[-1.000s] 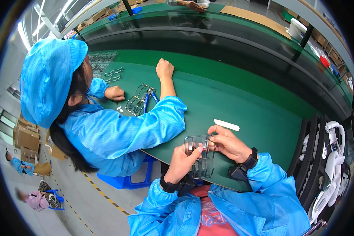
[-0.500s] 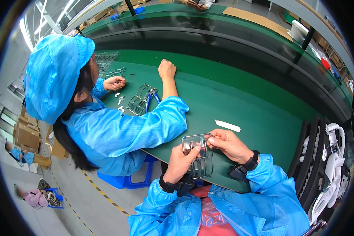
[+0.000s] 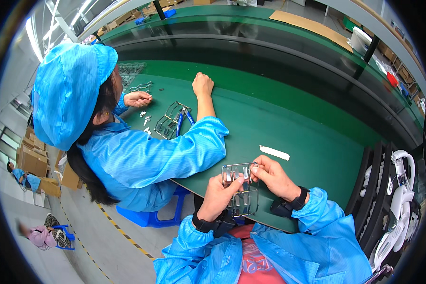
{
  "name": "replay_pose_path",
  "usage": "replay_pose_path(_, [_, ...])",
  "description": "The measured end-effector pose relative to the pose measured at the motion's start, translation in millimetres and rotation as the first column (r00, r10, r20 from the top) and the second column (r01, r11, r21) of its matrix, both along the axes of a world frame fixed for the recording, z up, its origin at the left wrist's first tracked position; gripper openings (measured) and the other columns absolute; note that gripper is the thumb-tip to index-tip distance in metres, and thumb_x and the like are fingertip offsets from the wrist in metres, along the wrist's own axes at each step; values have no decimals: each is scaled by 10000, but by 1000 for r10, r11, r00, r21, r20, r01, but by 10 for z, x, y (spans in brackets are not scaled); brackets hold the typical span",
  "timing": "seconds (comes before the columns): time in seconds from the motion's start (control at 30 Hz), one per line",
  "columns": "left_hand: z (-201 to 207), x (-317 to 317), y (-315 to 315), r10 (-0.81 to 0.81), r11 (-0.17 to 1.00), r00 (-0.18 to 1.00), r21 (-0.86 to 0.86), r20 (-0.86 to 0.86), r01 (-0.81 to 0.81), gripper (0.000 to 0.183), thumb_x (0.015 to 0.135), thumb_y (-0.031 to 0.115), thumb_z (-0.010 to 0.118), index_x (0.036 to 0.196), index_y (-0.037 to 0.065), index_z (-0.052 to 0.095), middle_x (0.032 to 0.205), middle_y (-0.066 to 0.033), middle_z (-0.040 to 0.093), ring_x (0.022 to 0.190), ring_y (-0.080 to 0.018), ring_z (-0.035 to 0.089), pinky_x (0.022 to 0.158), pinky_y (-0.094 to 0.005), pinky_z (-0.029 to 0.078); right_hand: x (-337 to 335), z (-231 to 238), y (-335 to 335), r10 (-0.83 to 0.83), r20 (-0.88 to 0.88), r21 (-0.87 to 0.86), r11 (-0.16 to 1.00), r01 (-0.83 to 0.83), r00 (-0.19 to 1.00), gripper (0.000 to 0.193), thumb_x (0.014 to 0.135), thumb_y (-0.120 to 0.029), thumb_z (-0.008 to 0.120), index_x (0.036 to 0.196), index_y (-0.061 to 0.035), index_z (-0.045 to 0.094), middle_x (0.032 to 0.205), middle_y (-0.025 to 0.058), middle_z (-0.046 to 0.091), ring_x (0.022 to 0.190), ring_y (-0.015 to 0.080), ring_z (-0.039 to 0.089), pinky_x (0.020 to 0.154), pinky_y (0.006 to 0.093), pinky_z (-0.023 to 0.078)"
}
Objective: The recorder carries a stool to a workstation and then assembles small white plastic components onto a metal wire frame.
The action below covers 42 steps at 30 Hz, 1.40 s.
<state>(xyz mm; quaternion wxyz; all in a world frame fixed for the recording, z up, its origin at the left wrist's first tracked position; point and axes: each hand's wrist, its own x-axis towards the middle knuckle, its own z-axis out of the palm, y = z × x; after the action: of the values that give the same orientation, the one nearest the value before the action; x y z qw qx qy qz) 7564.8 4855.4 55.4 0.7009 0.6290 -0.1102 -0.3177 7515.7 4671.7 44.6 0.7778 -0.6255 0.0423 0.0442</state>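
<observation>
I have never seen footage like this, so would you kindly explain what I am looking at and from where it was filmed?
There is no machine here: a fisheye camera on a person's head looks down at their own bare hands. The left hand and right hand together hold a clear plastic frame of small parts over the edge of a green table. On the table lies a small white strip. To the left a co-worker in blue handles similar frames beside blue-handled cutters.

Bright, even overhead light is flooding the scene, with ceiling strip lamps [image 3: 83,7] glaring white at the upper left. The green table [image 3: 317,142] is giving off a soft sheen. Fisheye distortion is bending straight edges, and a black vignette is ringing the frame.
</observation>
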Motion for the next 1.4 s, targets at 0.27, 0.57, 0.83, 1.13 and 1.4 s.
replay_pose_path(0.27, [6, 5, 26, -10, 1000, 998, 25, 55, 8, 135, 909, 119, 600, 944, 0, 654, 773, -7, 634, 692, -53, 548, 614, -210, 426, -29, 57, 20, -16, 77, -342, 939, 42, 997, 130, 944, -121, 516, 968, 8, 518, 833, 25, 567, 735, 79, 550, 662, 232, 473])
replay_pose_path(0.57, [-58, -55, 9, 39, 999, 997, -6, 69, -39, 139, 905, 125, 609, 945, 0, 653, 767, 6, 628, 685, -44, 534, 598, -207, 419, -44, 60, 85, -92, 101, -372, 920, 123, 991, 150, 919, -83, 542, 979, 55, 534, 790, 79, 620, 724, 124, 624, 629, 266, 506])
replay_pose_path(0.83, [-67, -45, 25, 7, 1000, 998, 3, 56, -7, 172, 919, 160, 592, 953, 6, 661, 764, 3, 633, 665, -39, 539, 586, -206, 415, -67, 56, 124, -107, 305, -476, 844, 249, 946, 203, 928, -64, 533, 1098, 46, 549, 846, 101, 650, 732, 152, 655, 646, 281, 528])
replay_pose_path(1.13, [-150, -17, 120, 7, 999, 998, 33, 57, -9, 156, 918, 134, 583, 959, 1, 653, 816, -42, 662, 695, -59, 569, 628, -215, 451, 63, -93, -60, -129, 31, 14, 992, 128, 991, 229, 936, -129, 564, 1124, 1, 575, 1064, 100, 628, 936, 162, 622, 832, 297, 516])
replay_pose_path(1.4, [-167, -165, 657, 213, 977, 977, -2, -5, -213, 162, 907, 126, 577, 961, -10, 648, 856, -55, 673, 697, -70, 557, 658, -229, 439, 209, 18, -184, -4, 188, -714, 687, 139, 982, 161, 837, -77, 620, 974, 7, 634, 947, 129, 648, 824, 230, 649, 742, 325, 514])
